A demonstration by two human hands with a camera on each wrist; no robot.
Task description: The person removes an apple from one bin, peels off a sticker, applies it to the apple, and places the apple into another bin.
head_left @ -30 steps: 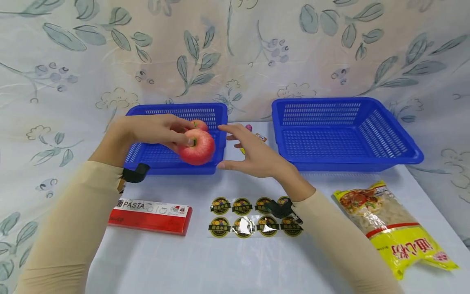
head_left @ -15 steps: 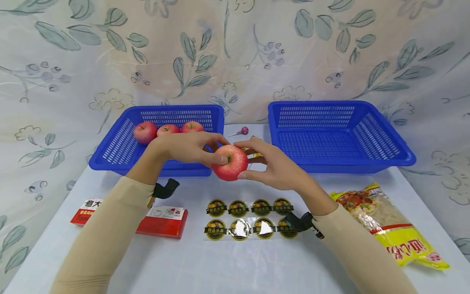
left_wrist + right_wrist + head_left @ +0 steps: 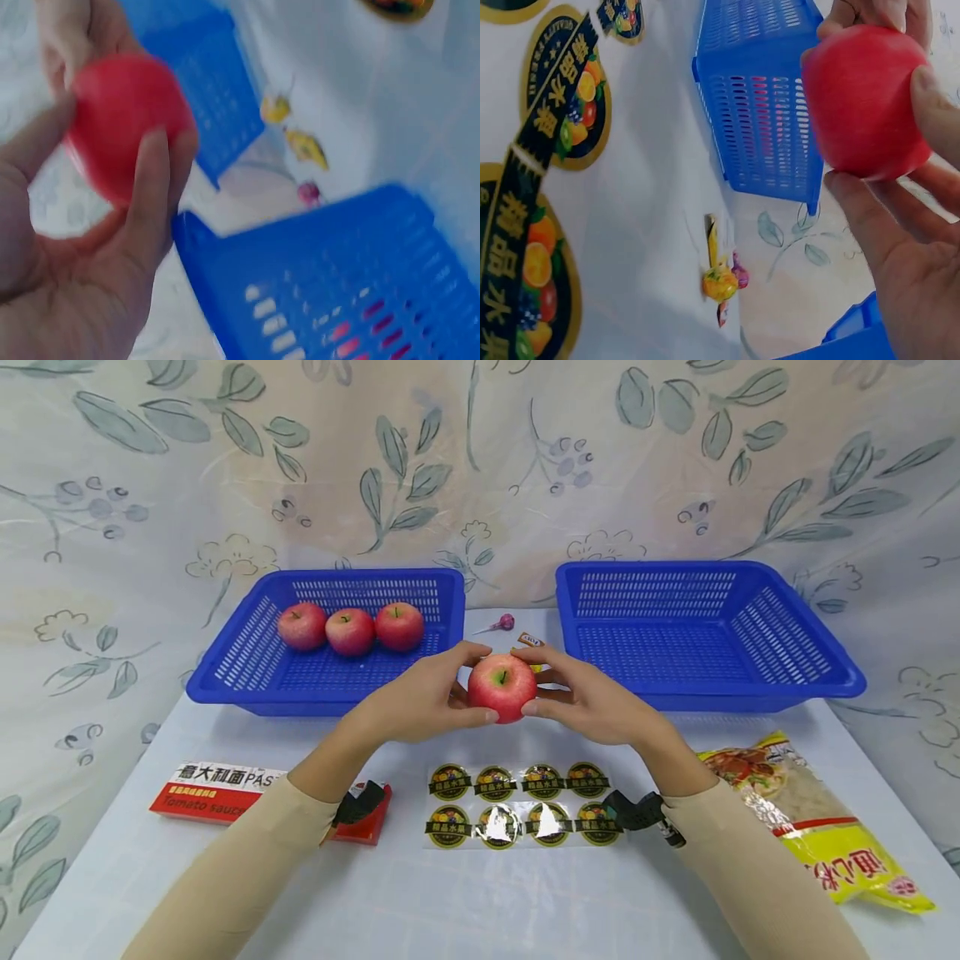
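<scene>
A red apple [image 3: 502, 687], stem up, is held in the air between both hands, above the table and in front of the gap between two baskets. My left hand [image 3: 425, 693] grips its left side, thumb at the front and fingers behind. From the other side my right hand [image 3: 588, 695] grips it, thumb low and fingertips at the back. The left wrist view shows the apple [image 3: 131, 127] slightly blurred in the curled fingers. In the right wrist view, fingers of both hands surround the apple [image 3: 866, 101]. Below lies a sheet of round fruit stickers [image 3: 517, 806].
The left blue basket [image 3: 247, 693] holds three apples [image 3: 350, 632]. A right blue basket [image 3: 712, 697] stands opposite. Between them lie a lollipop [image 3: 506, 622] and small wrapped sweets [image 3: 531, 640]. A red pasta box [image 3: 202, 797] is at left, a yellow food bag [image 3: 840, 852] at right.
The left hand has carried the apple rightward from over the left basket to the middle. The right hand, earlier apart, now grips it too. Three apples in the left basket have come into full view.
</scene>
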